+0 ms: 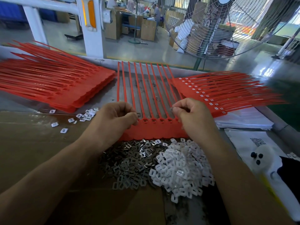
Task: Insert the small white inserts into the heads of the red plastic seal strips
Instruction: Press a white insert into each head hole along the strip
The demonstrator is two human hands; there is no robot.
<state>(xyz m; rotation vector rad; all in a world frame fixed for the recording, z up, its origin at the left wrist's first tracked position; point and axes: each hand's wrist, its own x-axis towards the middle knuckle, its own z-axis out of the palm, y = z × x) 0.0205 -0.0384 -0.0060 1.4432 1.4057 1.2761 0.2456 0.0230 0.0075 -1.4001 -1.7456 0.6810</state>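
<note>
Pinching small metal clip, L hand (116, 117) working at strip heads (155, 121), R hand (193, 114) pinching another, white inserts (181, 169) lying nearby.

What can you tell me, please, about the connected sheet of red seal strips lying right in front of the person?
The sheet of red seal strips looks like moulded plastic: a flat band of joined tags nearest the person, a row of small heads with slots above it, and about ten thin tails fanning away across the table. It lies flat between two other red stacks, its near edge meeting the piles of metal and white inserts. The left hand and right hand each pinch a small piece at the head row's ends.
</note>
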